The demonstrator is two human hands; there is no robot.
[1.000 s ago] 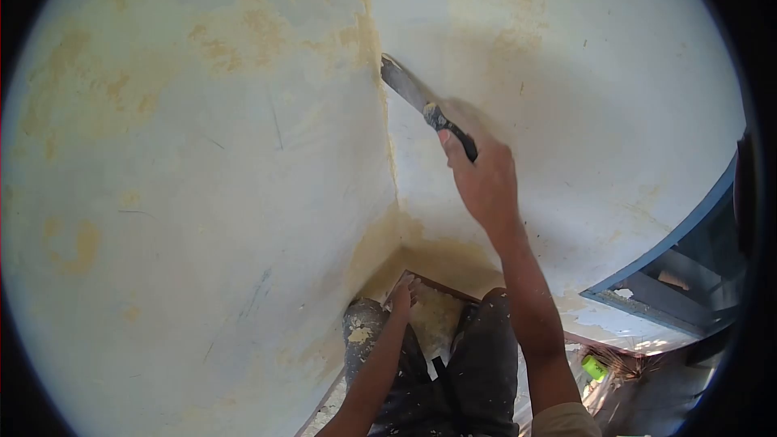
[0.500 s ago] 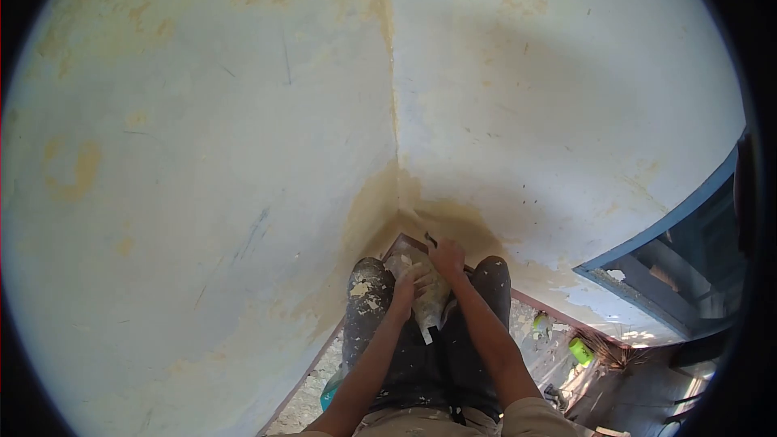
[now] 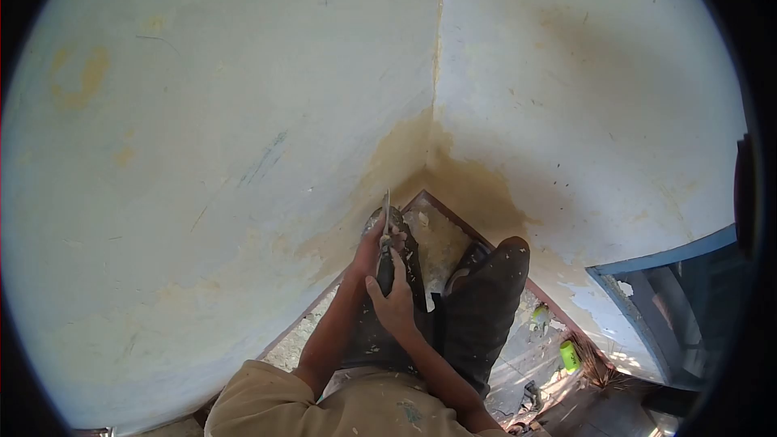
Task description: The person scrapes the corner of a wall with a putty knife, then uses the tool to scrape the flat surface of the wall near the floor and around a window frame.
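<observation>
While both forearms reach up from the bottom edge over the dark trousers, the left hand lies beside the blade of the scraper and the right hand sits lower, at its handle. The tool points away from the body, above the left thigh and below the wall corner. The blade and handle partly cover the left hand; its fingers show on both sides of the tool, but whether they grip it or only touch it I cannot tell. The right fingers are closed around the black handle, some out of sight beneath it.
</observation>
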